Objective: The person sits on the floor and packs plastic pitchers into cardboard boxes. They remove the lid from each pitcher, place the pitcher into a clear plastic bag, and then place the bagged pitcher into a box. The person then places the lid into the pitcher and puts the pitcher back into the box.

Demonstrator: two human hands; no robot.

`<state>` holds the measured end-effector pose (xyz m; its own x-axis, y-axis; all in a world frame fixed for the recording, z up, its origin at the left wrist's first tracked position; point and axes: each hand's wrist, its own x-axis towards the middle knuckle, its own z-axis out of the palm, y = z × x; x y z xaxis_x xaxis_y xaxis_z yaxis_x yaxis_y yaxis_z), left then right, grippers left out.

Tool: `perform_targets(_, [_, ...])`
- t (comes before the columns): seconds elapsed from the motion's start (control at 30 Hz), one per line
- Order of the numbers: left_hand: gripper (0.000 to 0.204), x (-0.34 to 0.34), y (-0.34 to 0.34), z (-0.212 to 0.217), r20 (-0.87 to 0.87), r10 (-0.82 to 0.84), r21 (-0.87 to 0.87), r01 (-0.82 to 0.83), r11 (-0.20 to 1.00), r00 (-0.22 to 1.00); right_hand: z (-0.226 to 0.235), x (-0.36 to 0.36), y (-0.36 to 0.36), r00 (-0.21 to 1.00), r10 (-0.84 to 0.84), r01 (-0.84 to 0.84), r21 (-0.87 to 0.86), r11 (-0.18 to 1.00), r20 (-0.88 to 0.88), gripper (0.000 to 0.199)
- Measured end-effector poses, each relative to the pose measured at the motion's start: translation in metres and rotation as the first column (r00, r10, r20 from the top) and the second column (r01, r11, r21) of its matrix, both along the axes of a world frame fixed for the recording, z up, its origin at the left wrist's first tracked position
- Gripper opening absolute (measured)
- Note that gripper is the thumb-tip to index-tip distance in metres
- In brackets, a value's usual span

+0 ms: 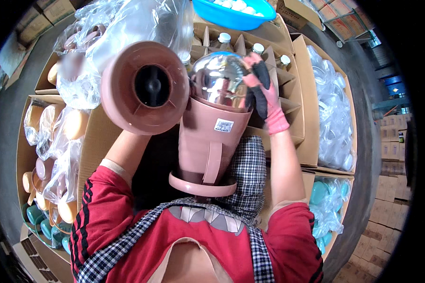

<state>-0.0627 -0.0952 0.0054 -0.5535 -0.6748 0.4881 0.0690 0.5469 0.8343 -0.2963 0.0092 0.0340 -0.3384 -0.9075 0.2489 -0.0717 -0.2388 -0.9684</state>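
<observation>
A pink vacuum flask body (200, 137) with a side handle and a white label stands before my chest, its wide rim low down. Out of its upper end bulges the rounded end of a silver glass liner (219, 78). My right hand (265, 92), in a pink and black glove, is closed against the liner's right side. To the left, a flared pink flask part (115, 89) with a dark round centre is held up facing me. My left forearm (127, 153) runs up behind it; the part covers my left hand and its fingers.
Ahead stands a divided carton (288, 87) with capped silver liners. Behind it is a blue basin (236, 19) of white pieces. Plastic-wrapped flask parts fill a left carton (26, 155) and a right carton (311, 155). Clear plastic sheeting (141, 23) lies at upper left.
</observation>
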Motion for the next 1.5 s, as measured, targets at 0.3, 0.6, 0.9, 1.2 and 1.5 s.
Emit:
perform_targets(0.3, [0.032, 0.005, 0.032, 0.028, -0.806, -0.190, 0.471, 0.803, 0.366, 0.560, 0.038, 0.012, -0.012, 0.615, 0.733, -0.445, 0.641, 0.626, -0.289, 0.057])
perform_targets(0.6, [0.033, 0.003, 0.031, 0.023, -0.841, -0.003, 0.540, 0.838, 0.084, 0.542, 0.058, 0.062, -0.003, 0.241, 0.691, 0.040, 0.719, 0.694, -0.681, 0.066])
perform_targets(0.9, [0.060, -0.020, -0.004, 0.061, -0.275, -0.091, -0.132, 0.056, 0.990, 0.957, 0.056, 0.020, -0.008, 0.937, 0.097, -0.134, 0.089, 0.987, 0.336, 0.076])
perform_targets(1.2, [0.072, -0.011, 0.015, 0.013, -0.026, -0.347, 0.421, 0.325, 0.847, 0.937, -0.030, 0.006, 0.000, 0.984, -0.044, 0.007, 0.213, 0.977, 0.171, 0.071])
perform_targets(1.5, [0.064, -0.008, 0.009, 0.021, -0.091, -0.431, 0.558, 0.404, 0.724, 0.898, -0.037, 0.016, 0.022, 0.940, -0.020, -0.041, 0.172, 0.984, 0.341, 0.043])
